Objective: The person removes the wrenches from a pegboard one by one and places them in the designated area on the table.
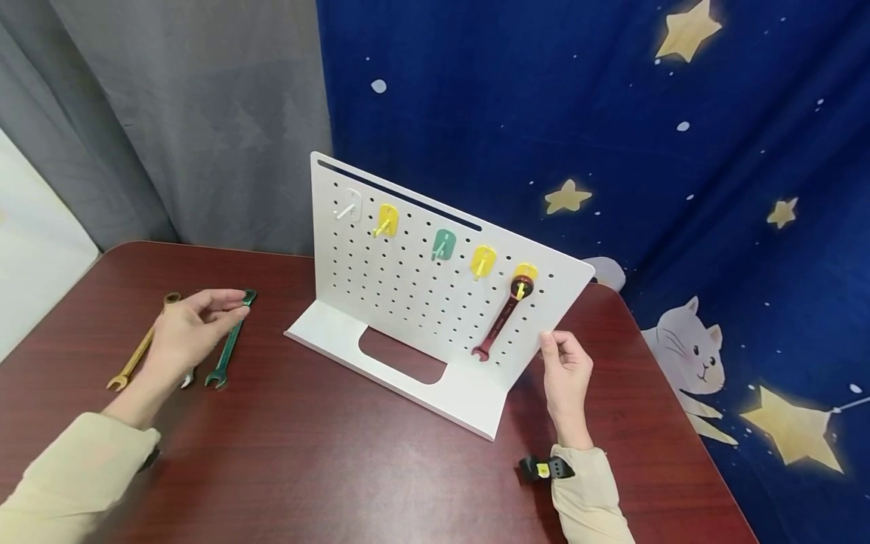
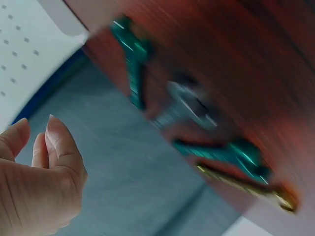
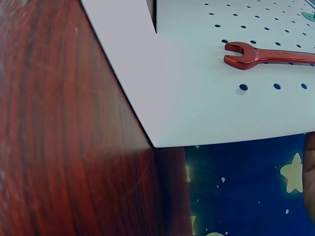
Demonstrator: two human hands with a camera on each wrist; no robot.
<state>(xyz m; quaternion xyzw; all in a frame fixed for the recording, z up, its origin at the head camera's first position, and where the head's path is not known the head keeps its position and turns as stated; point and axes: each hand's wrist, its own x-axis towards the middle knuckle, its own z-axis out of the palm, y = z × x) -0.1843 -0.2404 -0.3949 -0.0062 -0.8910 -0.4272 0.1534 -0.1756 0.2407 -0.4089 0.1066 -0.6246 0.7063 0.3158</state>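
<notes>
My left hand (image 1: 186, 332) hovers over loose wrenches on the table, fingers loosely bent and nothing between them. Its fingertips overlap the upper end of a green wrench (image 1: 231, 349) in the head view; the left wrist view shows them apart from the tools. A gold wrench (image 1: 139, 355) lies to the left, and a silver wrench (image 1: 188, 378) is mostly hidden under the hand. Another green wrench (image 2: 236, 155) shows, blurred, in the left wrist view. My right hand (image 1: 567, 374) pinches the right edge of a white pegboard (image 1: 469, 393). From its rightmost hook hangs a red wrench (image 1: 499, 329).
Along the board, more hooks stick out: a white hook (image 1: 350, 205), a yellow hook (image 1: 386, 221), a green hook (image 1: 443, 245) and another yellow hook (image 1: 483, 262). The board stands on a dark red table (image 1: 306, 453), with curtains (image 1: 462, 91) behind it.
</notes>
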